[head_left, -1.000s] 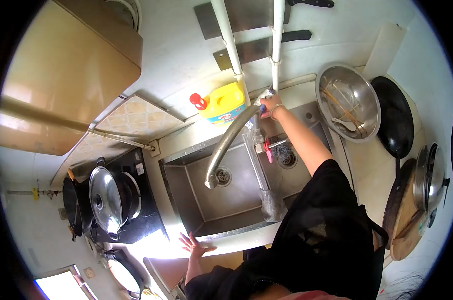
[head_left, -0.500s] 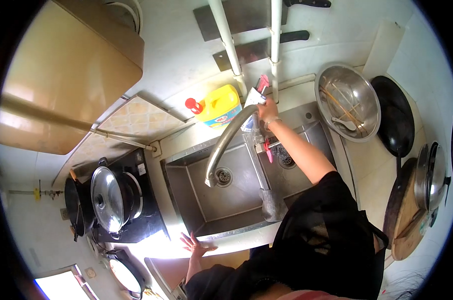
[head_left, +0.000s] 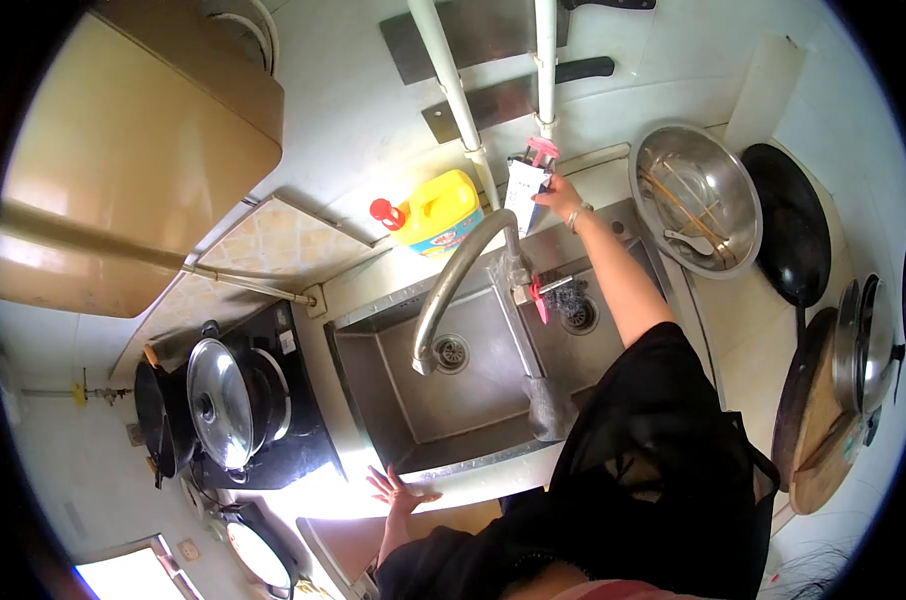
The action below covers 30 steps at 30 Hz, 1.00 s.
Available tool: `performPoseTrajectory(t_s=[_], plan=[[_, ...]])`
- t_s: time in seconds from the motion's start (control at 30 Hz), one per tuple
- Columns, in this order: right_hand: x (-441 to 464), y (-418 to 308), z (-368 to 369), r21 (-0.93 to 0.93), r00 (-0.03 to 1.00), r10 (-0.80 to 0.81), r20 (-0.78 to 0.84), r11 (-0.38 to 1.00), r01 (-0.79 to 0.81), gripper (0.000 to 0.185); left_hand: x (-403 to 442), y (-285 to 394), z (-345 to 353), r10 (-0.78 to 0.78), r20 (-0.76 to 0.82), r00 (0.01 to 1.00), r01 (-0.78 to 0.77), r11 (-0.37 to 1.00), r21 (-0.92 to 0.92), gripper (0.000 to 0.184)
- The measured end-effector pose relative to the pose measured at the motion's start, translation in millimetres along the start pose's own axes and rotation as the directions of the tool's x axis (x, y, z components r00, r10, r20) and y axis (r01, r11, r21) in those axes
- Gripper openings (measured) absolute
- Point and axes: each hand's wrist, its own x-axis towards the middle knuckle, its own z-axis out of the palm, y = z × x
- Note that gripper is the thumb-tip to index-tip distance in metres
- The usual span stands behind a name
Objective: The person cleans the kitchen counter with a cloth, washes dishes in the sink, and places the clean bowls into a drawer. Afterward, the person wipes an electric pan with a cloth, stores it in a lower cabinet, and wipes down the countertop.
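Behind the tap (head_left: pixel 465 250), my right hand (head_left: pixel 561 194) is closed around the side of a white carton (head_left: pixel 526 192). A pink-topped item (head_left: pixel 543 150) sticks out of the carton; its lower part is hidden. My left hand (head_left: pixel 397 490) lies with fingers spread at the front edge of the counter, by the near left corner of the sink (head_left: pixel 378 410), and holds nothing. Beside the carton stands a yellow jug (head_left: pixel 443 212) with a red cap. A pink item (head_left: pixel 539 299) and a dark mesh scrubber (head_left: pixel 565 297) are at the base of the tap.
A steel bowl (head_left: pixel 653 160) with chopsticks and a white spoon sits on the right, next to a black wok (head_left: pixel 788 225). A lidded pot (head_left: pixel 220 403) is on the left stove. Knives (head_left: pixel 508 105) hang on the wall behind pipes. A wooden board (head_left: pixel 818 480) leans at right.
My right hand has moved up and to the right, away from the tap, and the carton has shifted with it. The left hand keeps its place on the counter edge.
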Motion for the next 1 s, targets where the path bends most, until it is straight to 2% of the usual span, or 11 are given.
performPoseTrajectory(t_s=[0.1, 0.17, 0.2, 0.3, 0.37, 0.47, 0.7, 0.77, 0.9, 0.97, 1.0], plan=[[-10, -9, 10, -0.012, 0.999, -0.038, -0.026, 0.999, 0.037, 0.035, 2, -5, 6, 0.013, -0.019, 1.0, -0.013, 1.0, -0.022, 0.145], [-14, -20, 15, -0.042, 0.999, 0.03, -0.038, 0.999, -0.031, 0.034, 2, -8, 10, 0.11, -0.12, 0.987, -0.111, 0.994, -0.01, 0.143], [-6, -15, 16, -0.129, 0.996, -0.081, -0.04, 0.989, 0.075, 0.033, 3, -9, 11, 0.108, -0.121, 0.987, -0.11, 0.994, -0.009, 0.143], [9, -22, 12, -0.148, 0.983, -0.182, -0.008, 0.973, 0.179, 0.035, 2, -10, 13, 0.153, -0.165, 0.974, -0.168, 0.983, -0.078, 0.142], [15, -12, 10, -0.139, 0.985, -0.173, -0.03, 0.976, 0.167, 0.033, 2, -11, 13, 0.107, -0.121, 0.987, -0.115, 0.991, -0.065, 0.142], [13, -11, 12, -0.231, 0.985, -0.156, -0.077, 0.964, 0.135, 0.032, 3, -12, 12, 0.141, -0.119, 0.983, -0.151, 0.986, -0.075, 0.142], [-2, -13, 25, -0.556, 0.944, -0.237, -0.231, 0.828, 0.072, 0.036, 3, -11, 9, 0.058, -0.048, 0.997, -0.062, 0.994, -0.091, 0.144], [-2, -10, 29, -0.645, 0.919, -0.185, -0.347, 0.759, -0.091, 0.034, 2, -11, 9, 0.105, -0.072, 0.992, -0.111, 0.991, -0.078, 0.146], [-8, -22, 30, -0.595, 0.894, -0.178, -0.411, 0.796, -0.114, 0.032, 3, -9, 8, 0.034, -0.029, 0.999, -0.035, 0.998, -0.046, 0.145], [9, -1, 24, -0.566, 0.931, -0.278, -0.239, 0.819, 0.099, 0.032, 3, -8, 9, 0.055, -0.06, 0.997, -0.058, 0.997, -0.046, 0.145], [8, -7, 26, -0.565, 0.93, -0.277, -0.241, 0.819, 0.098, 0.032, 2, -6, 7, 0.056, -0.06, 0.997, -0.059, 0.997, -0.045, 0.145]])
